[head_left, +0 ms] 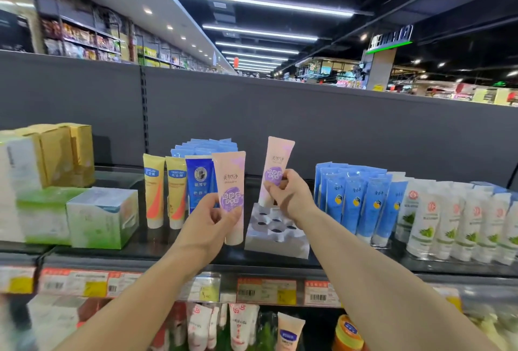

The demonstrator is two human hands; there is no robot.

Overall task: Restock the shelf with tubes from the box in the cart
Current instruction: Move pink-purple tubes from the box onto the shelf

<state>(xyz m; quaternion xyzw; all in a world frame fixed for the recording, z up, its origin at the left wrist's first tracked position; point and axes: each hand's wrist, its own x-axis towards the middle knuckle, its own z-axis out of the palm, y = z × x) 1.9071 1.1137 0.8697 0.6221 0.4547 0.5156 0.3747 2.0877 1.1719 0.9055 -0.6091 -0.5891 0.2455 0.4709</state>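
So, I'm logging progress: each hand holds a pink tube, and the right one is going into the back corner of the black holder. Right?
Not quite: the holder is white, not black, as the head view shows. The rest holds: the left hand and right hand each hold a pink tube, the right one at the holder's back corner.

My pink tubes (229, 182) look like smooth, satiny plastic; the holder tray (276, 234) is glossy white plastic, the shelf (168, 249) dark and shiny.

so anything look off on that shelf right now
Mainly the white tray: its holes show empty, apart from the back-left corner, where the right hand holds a pink tube leaning left. The left hand holds a second tube in the air. The neighbouring rows look tidy, and nothing looks spilled or damaged.
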